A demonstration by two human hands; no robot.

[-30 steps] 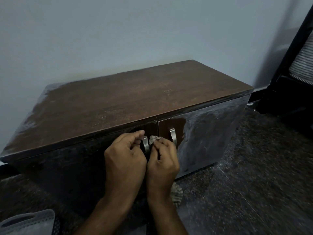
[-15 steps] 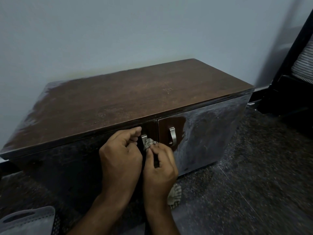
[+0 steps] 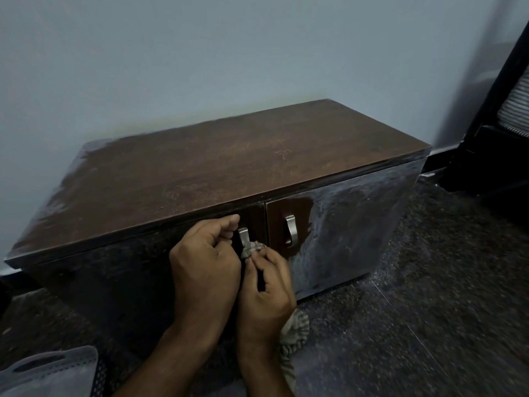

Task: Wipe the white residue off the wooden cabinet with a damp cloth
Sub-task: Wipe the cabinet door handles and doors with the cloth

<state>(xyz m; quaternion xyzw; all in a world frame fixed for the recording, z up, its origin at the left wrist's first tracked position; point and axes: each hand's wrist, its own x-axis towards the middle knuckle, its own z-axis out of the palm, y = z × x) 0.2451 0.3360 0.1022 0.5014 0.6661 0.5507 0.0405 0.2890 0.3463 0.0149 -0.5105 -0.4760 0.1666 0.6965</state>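
Against the pale wall (image 3: pixel 200 53) stands a low wooden cabinet (image 3: pixel 229 173) with a brown top and two dark, shiny doors. White dusty marks show on the top's left edge and smear across the right door (image 3: pixel 343 224). Each door has a metal handle. At the left handle (image 3: pixel 243 236), two bare hands meet. Curled over the door just left of that handle is the left hand (image 3: pixel 206 270), its fingers bent together with the tips near the top edge; what they grip is hidden. Beside it, the right hand (image 3: pixel 266 290) pinches a striped cloth (image 3: pixel 252 249) between thumb and fingers, and the bunched end of the cloth touches the lower part of the left handle. More of this cloth hangs out below the right wrist. Both hands cover much of the left door. Untouched nearby is the right handle (image 3: pixel 290 229). Down on the speckled floor (image 3: pixel 429 310), at the bottom left corner, lies a grey bag (image 3: pixel 48 373). Something tall and black (image 3: pixel 492 144) stands at the far right.
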